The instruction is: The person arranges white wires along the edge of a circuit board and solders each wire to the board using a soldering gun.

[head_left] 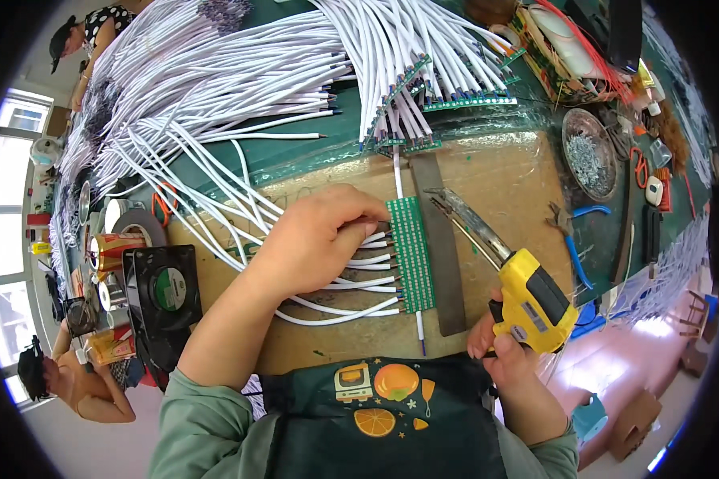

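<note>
My left hand is closed, its fingertips pinching at the upper left edge of a green circuit board panel. A white cable seems to be between them, though its end is mostly hidden. Several white cables meet the panel's left edge, and single ones stick out at its far and near ends. In my right hand is a yellow and black soldering gun. Its long metal nozzle slants up and left, with the tip near the panel's upper right, apart from it. A dark flat metal bar lies along the panel's right side.
Bundles of white cables cover the far left. Finished-looking boards with cables are piled behind the panel. A black fan stands left; a metal dish and blue-handled pliers lie right. Two other people are at the left.
</note>
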Demonstrator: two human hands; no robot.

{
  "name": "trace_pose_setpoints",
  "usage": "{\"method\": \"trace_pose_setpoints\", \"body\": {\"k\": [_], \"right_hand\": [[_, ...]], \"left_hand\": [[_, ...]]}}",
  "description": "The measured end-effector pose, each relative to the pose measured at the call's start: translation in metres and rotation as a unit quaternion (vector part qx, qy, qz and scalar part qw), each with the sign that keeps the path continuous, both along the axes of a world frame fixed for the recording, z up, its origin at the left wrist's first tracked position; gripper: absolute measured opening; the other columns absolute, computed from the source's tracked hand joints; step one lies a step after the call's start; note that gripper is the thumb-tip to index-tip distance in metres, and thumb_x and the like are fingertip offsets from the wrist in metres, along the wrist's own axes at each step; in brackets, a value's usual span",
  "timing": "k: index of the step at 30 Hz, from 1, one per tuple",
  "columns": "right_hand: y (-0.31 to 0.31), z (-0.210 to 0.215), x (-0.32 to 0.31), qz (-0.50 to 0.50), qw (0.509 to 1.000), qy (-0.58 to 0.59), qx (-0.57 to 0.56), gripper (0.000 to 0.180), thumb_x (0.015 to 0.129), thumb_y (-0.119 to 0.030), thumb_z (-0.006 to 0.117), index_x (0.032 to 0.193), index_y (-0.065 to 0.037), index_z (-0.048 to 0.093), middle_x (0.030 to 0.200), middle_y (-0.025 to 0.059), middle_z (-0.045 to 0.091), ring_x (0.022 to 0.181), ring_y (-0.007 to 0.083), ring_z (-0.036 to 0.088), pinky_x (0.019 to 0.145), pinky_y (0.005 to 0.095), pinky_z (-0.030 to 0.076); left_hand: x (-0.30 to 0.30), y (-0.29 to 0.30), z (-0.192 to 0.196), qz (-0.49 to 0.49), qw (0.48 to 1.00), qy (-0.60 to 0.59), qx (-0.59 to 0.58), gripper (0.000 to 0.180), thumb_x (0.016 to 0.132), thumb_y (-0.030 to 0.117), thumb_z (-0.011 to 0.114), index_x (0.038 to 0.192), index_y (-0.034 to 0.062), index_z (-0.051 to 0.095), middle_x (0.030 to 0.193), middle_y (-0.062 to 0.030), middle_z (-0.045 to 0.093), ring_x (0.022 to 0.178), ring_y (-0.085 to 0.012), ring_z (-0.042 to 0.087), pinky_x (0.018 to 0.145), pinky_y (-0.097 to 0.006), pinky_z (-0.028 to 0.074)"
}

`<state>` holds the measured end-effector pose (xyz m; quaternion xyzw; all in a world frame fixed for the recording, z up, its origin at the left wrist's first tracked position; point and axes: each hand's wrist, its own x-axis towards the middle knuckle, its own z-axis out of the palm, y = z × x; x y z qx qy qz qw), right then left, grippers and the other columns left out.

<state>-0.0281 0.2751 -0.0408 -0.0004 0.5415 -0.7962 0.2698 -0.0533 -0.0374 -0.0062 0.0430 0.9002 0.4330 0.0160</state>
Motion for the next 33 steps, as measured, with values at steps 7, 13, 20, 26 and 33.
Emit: {"method": "trace_pose_setpoints", "body": {"k": [7,13,20,26,33], "right_hand": [[-0.002,0.003,-0.001,0.005,1.000,0.002,0.008,0.076,0.082,-0.037,0.082,0.137,-0.001,0.044,0.068,0.0033,0.050,0.054,0.0159,0.052,0.051,0.0316,0.046],[-0.003,0.004,0.001,0.002,1.000,0.005,0.016,0.074,0.082,-0.037,0.081,0.138,-0.003,0.045,0.068,0.0033,0.051,0.054,0.0156,0.052,0.051,0.0311,0.045],[0.001,0.009,0.005,0.041,0.998,-0.006,0.049,0.075,0.082,-0.039,0.080,0.138,-0.004,0.045,0.070,0.0035,0.052,0.057,0.0149,0.052,0.054,0.0301,0.045],[0.009,0.001,0.009,0.095,0.991,0.037,0.088,0.057,0.086,-0.035,0.076,0.126,-0.004,0.048,0.072,0.0031,0.055,0.061,0.0136,0.051,0.057,0.0297,0.045],[0.009,-0.003,0.020,0.122,0.984,0.060,0.115,0.071,0.088,-0.038,0.075,0.139,-0.001,0.043,0.071,0.0059,0.055,0.059,0.0147,0.052,0.055,0.0302,0.046]], "left_hand": [[-0.001,0.001,0.002,0.047,0.997,-0.038,0.041,0.013,0.084,0.001,0.068,0.096,0.0023,0.069,0.092,-0.0095,0.069,0.086,-0.0218,0.066,0.078,-0.032,0.051],[0.000,0.004,-0.002,0.066,0.995,-0.031,-0.062,0.011,0.084,0.007,0.070,0.094,0.0045,0.070,0.089,-0.0102,0.069,0.082,-0.0272,0.067,0.076,-0.035,0.052],[0.000,0.005,-0.011,0.024,0.990,0.062,-0.126,0.010,0.085,0.013,0.070,0.092,0.0061,0.070,0.083,-0.0120,0.065,0.081,-0.0337,0.064,0.074,-0.042,0.050],[-0.004,0.008,-0.011,0.039,0.991,0.045,-0.118,0.010,0.083,0.013,0.070,0.086,0.0037,0.068,0.083,-0.0130,0.066,0.082,-0.0336,0.064,0.075,-0.042,0.050],[-0.003,0.015,-0.018,0.064,0.984,0.067,-0.150,0.012,0.080,0.015,0.071,0.083,0.0045,0.066,0.082,-0.0110,0.066,0.081,-0.0336,0.064,0.073,-0.044,0.049]]}}
